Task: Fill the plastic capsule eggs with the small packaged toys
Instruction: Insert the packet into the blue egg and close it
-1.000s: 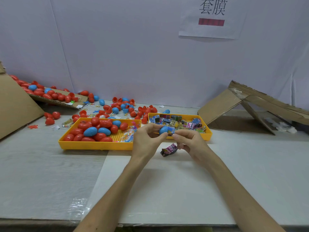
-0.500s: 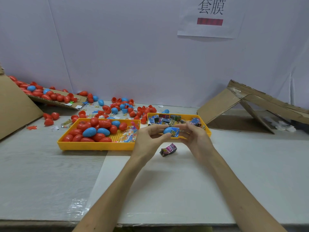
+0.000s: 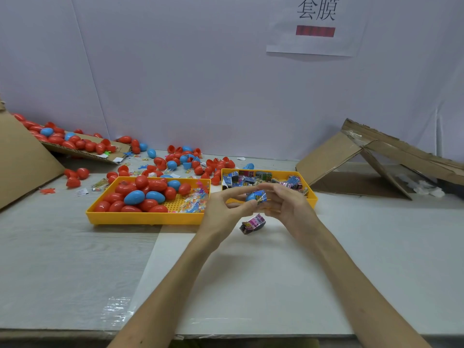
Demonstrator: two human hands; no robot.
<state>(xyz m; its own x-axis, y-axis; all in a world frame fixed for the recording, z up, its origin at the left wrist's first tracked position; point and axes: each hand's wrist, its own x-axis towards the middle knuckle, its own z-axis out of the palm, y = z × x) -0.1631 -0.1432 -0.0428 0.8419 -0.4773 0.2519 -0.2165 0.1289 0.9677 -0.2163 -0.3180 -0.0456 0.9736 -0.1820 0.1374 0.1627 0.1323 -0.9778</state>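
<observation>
Blue egg [image 3: 250,197], toy packet [image 3: 261,197]: between pinching fingers [image 3: 233,192], left hand [image 3: 221,212] and right hand [image 3: 291,209].

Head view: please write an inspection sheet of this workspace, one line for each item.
Surface: table with a white board lying on it.
Job's things: left yellow tray holds red and blue capsule eggs; right yellow tray holds packaged toys; one loose packet lies on the board, below the hands.
Clutter: loose eggs and halves behind the trays; more eggs on a cardboard flap at far left.
Grippers: left hand holds a blue egg; right hand pinches a toy packet against it.
Cables: nothing seen.
Surroundings: white wall, paper sign, folded cardboard at right.
</observation>
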